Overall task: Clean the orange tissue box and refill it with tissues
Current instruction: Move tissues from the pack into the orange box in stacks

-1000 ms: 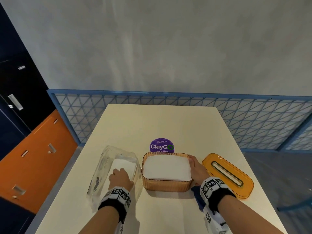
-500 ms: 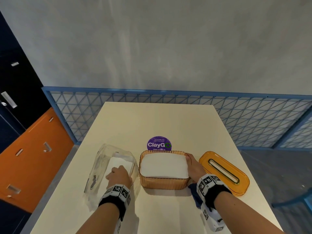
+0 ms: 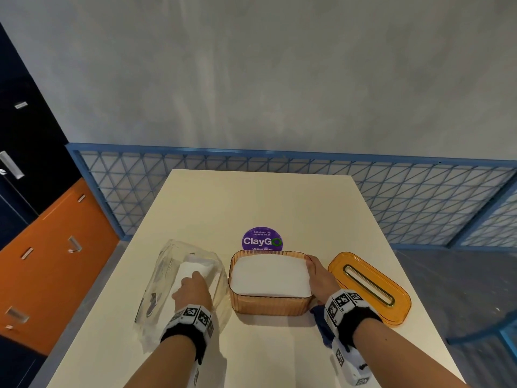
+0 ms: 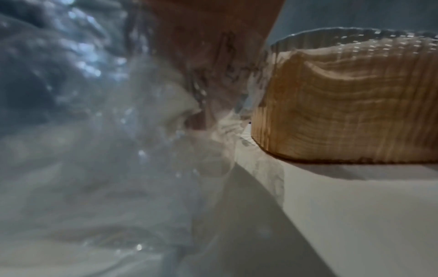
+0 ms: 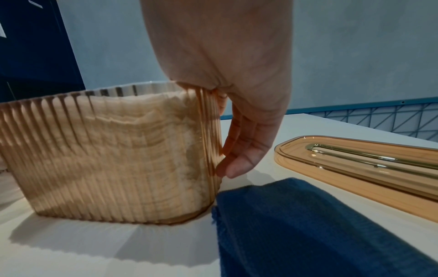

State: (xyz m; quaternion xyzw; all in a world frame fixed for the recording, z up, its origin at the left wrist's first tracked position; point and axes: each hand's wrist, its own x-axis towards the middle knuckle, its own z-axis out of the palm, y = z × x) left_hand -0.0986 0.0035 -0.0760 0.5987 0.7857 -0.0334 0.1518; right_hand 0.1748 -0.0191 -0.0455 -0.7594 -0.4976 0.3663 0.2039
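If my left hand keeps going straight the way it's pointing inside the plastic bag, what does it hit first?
Most likely the white tissue stack left inside the clear plastic bag. The left hand points away from the body, into the bag, and its fingertips look at or nearly on that stack. Whether they already touch is unclear.

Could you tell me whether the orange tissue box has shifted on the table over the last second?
No. The orange tissue box sits just in front of the purple ClayGo sticker, exactly as before; only the head camera has shifted.
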